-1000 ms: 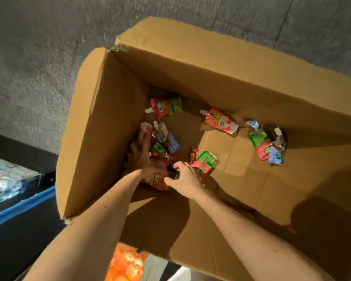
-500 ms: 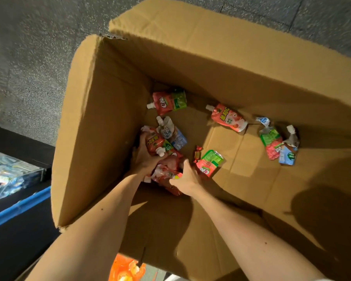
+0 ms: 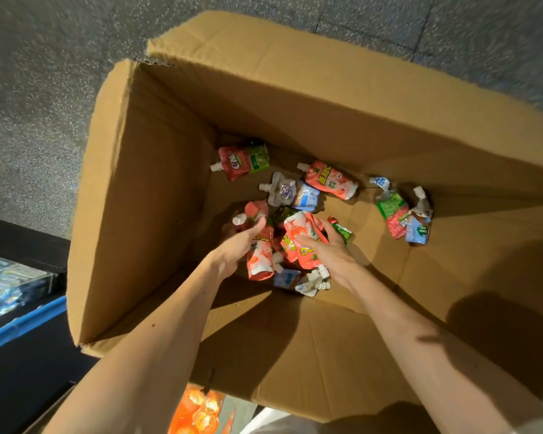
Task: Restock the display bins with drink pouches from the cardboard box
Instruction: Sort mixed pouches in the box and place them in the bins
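Note:
An open cardboard box (image 3: pixel 145 214) stands on the floor with drink pouches scattered on its bottom. Both my arms reach into it. My left hand (image 3: pixel 237 245) grips red pouches (image 3: pixel 259 261) at the left of a gathered bunch. My right hand (image 3: pixel 328 249) grips a red-and-white pouch (image 3: pixel 304 236) at the bunch's right, fingers curled over it. More pouches hang under the bunch, among them a white spouted one (image 3: pixel 312 283). Loose in the box lie a red-green pouch (image 3: pixel 243 161), a grey-blue one (image 3: pixel 290 192), a red one (image 3: pixel 329 180) and a small heap (image 3: pixel 402 214) at the right.
A display bin (image 3: pixel 10 286) with a blue rim, holding silvery packets, sits at the left edge beside the box. Orange packets (image 3: pixel 198 411) show below the box's near wall. Grey speckled floor (image 3: pixel 44 89) lies beyond the box.
Both hands have drawn several pouches together into one bunch and lifted it off the box bottom. The right hand shifted from a small pouch onto the red-and-white one.

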Available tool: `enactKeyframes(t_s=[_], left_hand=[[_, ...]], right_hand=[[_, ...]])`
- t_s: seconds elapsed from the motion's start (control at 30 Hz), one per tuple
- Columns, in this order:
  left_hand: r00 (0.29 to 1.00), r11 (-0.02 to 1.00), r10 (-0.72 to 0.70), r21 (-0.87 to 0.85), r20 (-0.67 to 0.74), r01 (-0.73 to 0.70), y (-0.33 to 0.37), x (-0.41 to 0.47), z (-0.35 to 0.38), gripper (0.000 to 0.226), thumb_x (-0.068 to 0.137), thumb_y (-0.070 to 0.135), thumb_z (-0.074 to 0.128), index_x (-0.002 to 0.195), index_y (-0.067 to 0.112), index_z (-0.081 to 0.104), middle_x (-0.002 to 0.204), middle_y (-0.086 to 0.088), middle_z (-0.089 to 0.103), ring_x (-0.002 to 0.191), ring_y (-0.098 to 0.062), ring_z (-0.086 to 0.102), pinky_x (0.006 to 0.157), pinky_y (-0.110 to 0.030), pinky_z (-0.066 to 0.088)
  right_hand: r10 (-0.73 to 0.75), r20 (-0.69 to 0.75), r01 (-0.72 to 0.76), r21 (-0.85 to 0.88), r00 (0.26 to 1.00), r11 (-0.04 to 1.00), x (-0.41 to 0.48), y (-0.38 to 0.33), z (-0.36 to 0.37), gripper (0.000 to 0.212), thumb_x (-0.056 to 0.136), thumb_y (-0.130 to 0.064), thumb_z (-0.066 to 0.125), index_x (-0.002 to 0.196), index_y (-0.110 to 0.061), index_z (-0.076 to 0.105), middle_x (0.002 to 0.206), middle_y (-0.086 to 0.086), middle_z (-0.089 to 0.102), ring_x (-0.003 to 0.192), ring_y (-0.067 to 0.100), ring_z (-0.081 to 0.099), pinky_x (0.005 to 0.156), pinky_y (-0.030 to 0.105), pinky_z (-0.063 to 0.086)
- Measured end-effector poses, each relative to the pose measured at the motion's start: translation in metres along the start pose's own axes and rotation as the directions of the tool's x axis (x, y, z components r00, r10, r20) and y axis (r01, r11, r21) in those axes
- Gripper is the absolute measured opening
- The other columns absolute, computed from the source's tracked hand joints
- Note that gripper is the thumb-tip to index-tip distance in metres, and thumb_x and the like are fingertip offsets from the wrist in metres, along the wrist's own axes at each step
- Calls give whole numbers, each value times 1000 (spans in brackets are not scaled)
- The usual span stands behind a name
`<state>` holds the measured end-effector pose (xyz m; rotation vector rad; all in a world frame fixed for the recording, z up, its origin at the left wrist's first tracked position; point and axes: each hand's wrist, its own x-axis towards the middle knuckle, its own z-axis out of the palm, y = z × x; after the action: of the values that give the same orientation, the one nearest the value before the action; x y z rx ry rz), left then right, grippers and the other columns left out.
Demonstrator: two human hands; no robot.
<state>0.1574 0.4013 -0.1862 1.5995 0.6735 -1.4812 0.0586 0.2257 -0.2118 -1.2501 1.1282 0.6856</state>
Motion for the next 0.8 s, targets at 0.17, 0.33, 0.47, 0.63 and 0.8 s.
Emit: enactKeyframes(t_s=[0.17,0.33,0.47,0.63,0.8], left_hand=[[997,992,80,-99,-24,-82,-5,-22,-5,23,95,44,61,107,25,63,109,-3,72,98,-19,69,82,-33,55],[979,975,202,-93,8,-200,-14,-55,-5,44,89,46,67,122,18,60,119,-7,70,106,-24,69,92,-42,56],[967,962,254,-100,2,-253,-19,-98,-8,47,89,45,68,124,15,59,118,-9,70,104,-26,70,87,-42,58],[925,915,380,-142,-12,-377,-28,-174,-14,54,86,51,68,121,10,64,109,-12,75,100,-28,73,88,-45,58],[790,766,610,-215,-57,-606,-52,-282,-9,40,90,51,58,99,13,65,72,0,70,58,-9,67,50,-20,50]], right_hand=[[-66,48,68,-53,997,996,-17,-4,-6,61,88,-32,74,142,-24,46,124,-9,47,111,12,47,90,28,40],[-87,33,89,-39,996,995,-47,-9,-12,34,90,-30,72,116,-21,52,110,-4,54,85,4,54,73,18,46],[-175,16,174,31,984,984,-88,-21,-19,79,75,-48,83,137,-13,49,128,-3,54,112,15,58,93,31,50],[-335,6,331,124,942,935,-167,-33,-22,52,84,-33,79,126,-15,54,112,1,68,100,18,69,94,41,55],[-505,31,488,209,863,847,-275,-43,-3,29,91,-18,70,114,-2,61,112,27,69,99,37,71,86,52,58]])
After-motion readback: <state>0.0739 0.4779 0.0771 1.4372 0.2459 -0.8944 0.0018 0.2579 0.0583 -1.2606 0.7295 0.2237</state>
